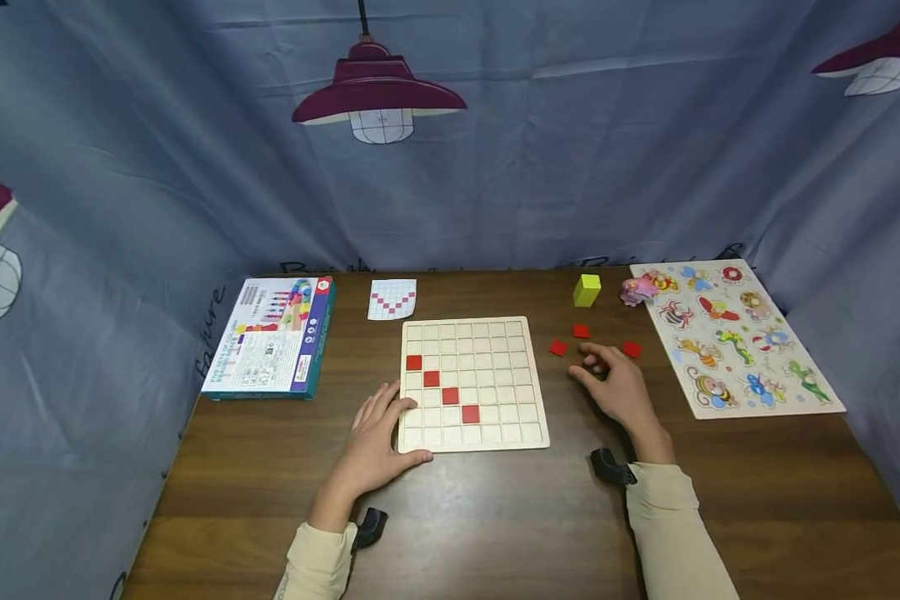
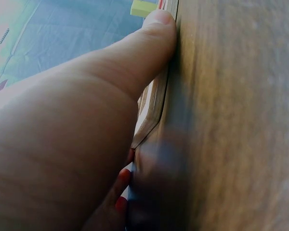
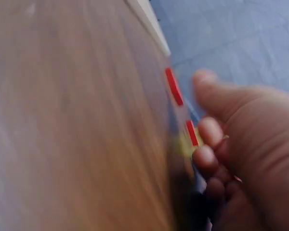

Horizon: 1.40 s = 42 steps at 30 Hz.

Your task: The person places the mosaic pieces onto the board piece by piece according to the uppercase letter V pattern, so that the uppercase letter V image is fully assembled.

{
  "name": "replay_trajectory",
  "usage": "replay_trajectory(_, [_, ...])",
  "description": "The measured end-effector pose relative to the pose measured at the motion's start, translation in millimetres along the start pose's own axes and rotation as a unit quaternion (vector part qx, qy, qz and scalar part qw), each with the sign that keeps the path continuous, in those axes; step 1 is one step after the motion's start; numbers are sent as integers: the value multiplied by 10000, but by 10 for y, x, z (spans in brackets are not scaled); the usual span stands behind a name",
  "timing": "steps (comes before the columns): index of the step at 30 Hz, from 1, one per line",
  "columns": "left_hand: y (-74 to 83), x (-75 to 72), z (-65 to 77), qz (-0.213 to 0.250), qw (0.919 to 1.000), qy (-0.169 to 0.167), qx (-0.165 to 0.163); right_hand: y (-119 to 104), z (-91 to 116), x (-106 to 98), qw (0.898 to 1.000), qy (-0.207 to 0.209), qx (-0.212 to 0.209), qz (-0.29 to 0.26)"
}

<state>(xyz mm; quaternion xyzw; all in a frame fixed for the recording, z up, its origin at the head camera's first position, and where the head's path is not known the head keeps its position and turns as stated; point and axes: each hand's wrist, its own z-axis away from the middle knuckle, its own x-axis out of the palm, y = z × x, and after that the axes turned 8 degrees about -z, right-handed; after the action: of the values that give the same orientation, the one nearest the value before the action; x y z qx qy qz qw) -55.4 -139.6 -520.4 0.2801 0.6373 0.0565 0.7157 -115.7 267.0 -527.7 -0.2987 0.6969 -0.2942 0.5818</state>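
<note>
A pale wooden grid board (image 1: 495,367) lies mid-table, with several red square tiles (image 1: 450,396) set in a descending diagonal in its cells. My left hand (image 1: 375,442) rests at the board's near left corner, fingers along the left edge and thumb at the front edge. In the left wrist view the thumb (image 2: 156,38) lies against the board's side. My right hand (image 1: 615,387) hovers to the right of the board, thumb and fingers apart with nothing between them. Around its fingertips lie loose red tiles (image 1: 558,348), two of them also showing as red tiles (image 3: 174,86) in the right wrist view.
A pattern card (image 1: 392,300) with a pink V lies behind the board. To the left is a boxed set (image 1: 270,333). Toward the back right stand a yellow-green block (image 1: 587,291) and a small pink figure (image 1: 637,291), beside an insect puzzle board (image 1: 735,337). A curtain hangs behind the table.
</note>
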Motion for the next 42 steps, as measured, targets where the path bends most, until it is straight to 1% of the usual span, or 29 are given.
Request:
replay_trajectory(4, [10, -4, 17, -49, 10000, -7, -14, 33, -12, 81, 9999, -38, -44, 129])
replay_trajectory(11, [28, -11, 17, -27, 9999, -136, -24, 2, -46, 154, 9989, 292, -158, 323])
replay_trajectory(18, [18, -25, 30, -45, 9998, -134, -109, -22, -114, 219, 9979, 282, -201, 539])
replay_trajectory(24, [18, -37, -22, -73, 9996, -234, -171, -49, -194, 265, 9969, 285, -153, 723])
replay_trajectory(26, [28, -42, -66, -71, 9996, -235, -148, -63, -223, 251, 9965, 338, -112, 750])
replay_trajectory(28, [37, -48, -109, -59, 9998, -186, -99, -67, -247, 236, 9959, 380, -144, 814])
replay_trajectory(31, [48, -56, -163, -50, 9999, -89, -25, -57, -269, 218, 9947, 413, -304, 886])
replay_trajectory(35, [44, -55, -179, -68, 9999, -108, 2, -36, -227, 219, 9953, 361, -448, 776])
replay_trajectory(42, [5, -14, -44, -29, 9999, -113, -59, -117, -15, 326, 9980, 227, -477, 360])
